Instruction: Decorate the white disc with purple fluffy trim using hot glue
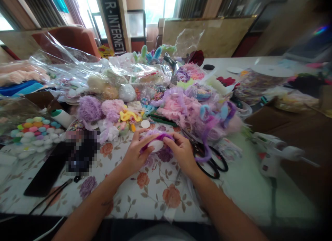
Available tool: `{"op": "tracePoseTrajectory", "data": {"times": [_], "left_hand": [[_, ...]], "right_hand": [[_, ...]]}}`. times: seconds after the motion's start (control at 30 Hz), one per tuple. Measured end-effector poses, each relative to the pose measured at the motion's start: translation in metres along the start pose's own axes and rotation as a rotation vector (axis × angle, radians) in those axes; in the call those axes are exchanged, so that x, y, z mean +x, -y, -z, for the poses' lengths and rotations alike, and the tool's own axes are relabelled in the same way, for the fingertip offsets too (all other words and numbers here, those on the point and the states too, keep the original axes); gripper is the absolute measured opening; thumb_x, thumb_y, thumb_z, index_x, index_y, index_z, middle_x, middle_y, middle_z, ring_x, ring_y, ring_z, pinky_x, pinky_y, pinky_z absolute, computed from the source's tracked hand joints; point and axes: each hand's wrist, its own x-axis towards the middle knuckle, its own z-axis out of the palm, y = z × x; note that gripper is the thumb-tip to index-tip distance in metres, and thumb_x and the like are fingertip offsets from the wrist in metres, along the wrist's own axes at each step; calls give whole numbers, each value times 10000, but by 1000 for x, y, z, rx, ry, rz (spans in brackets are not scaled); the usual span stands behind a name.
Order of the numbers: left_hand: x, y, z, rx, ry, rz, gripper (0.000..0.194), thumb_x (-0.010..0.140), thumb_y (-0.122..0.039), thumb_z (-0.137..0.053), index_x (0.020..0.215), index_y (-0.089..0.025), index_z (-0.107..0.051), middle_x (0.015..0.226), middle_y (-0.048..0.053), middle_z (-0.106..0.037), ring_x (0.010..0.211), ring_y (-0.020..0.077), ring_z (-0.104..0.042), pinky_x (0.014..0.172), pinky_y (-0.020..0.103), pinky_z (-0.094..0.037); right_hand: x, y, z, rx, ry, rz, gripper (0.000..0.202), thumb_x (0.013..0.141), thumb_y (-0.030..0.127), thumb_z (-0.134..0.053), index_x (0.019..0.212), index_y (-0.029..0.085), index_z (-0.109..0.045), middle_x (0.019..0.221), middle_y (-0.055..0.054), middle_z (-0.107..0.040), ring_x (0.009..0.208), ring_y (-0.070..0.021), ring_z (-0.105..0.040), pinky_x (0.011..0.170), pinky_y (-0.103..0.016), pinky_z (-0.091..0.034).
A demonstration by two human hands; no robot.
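Just above the flowered tablecloth, both hands meet around a white round disc [155,146] with a fuzzy purple strip [161,137] along its far rim. My left hand [136,151] is closed on the left side, its thumb on the disc and its fingers behind the strip. On the other side, my right hand [183,153] pinches the purple strip between thumb and fingers. Black-handled scissors [223,161] lie beside my right wrist, and a fuzzy lilac strand [206,144] hangs across them from the heap behind.
A white glue gun [276,149] rests at the right. At the left are a black phone [48,173] and bagged pompoms [38,130]. Pink and lilac tulle [178,106], purple yarn [90,108] and clear plastic bags [77,66] pile up behind the hands.
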Motion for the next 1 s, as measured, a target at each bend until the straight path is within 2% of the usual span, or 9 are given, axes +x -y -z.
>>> {"op": "tracePoseTrajectory", "data": {"times": [0.13, 0.33, 0.43, 0.6, 0.77, 1.0], "left_hand": [[1, -2, 2, 24, 39, 39, 381, 875, -314, -629, 1253, -268, -618, 1275, 124, -473, 1238, 272, -470, 1039, 455, -437], [5, -4, 5, -17, 69, 110, 433, 807, -274, -697, 1230, -252, -609, 1171, 94, -588, 1126, 245, -580, 1015, 409, -465], [5, -4, 6, -76, 91, 145, 406, 815, -244, -692, 1214, -266, -616, 1157, 70, -648, 1114, 229, -599, 1004, 374, -471], [4, -6, 5, -42, -32, 75, 364, 850, -153, -604, 1199, -256, -605, 1173, 74, -590, 1144, 220, -567, 1013, 382, -460], [1, -5, 1, 3, -102, 17, 400, 823, -91, -568, 1188, -254, -567, 1153, 64, -535, 1154, 214, -525, 1033, 388, -435], [-1, -6, -1, 0, -120, -5, 429, 822, -97, -562, 1219, -257, -528, 1192, 77, -519, 1190, 231, -503, 1046, 410, -423]], "right_hand": [[0, -3, -1, -59, 12, 119, 188, 813, 354, -642, 764, 172, -646, 668, 15, -557, 613, -132, -492, 580, -261, -379], [-7, 1, -5, -241, 41, 456, 73, 844, 210, -615, 777, 189, -633, 804, -34, -639, 762, -167, -613, 711, -291, -477], [-12, 2, -8, -352, 40, 589, 42, 842, 174, -614, 813, 195, -635, 816, -43, -643, 755, -164, -627, 703, -289, -504], [-20, -2, -13, -474, 8, 787, 81, 838, 136, -614, 889, 197, -624, 805, -49, -636, 731, -163, -629, 665, -278, -536], [-25, -5, -17, -556, 27, 870, 142, 846, 115, -585, 957, 195, -620, 826, -74, -665, 732, -180, -639, 639, -284, -545], [-26, -5, -18, -621, 62, 959, 152, 857, 113, -569, 971, 197, -624, 785, -67, -680, 694, -189, -641, 643, -316, -546]]}}
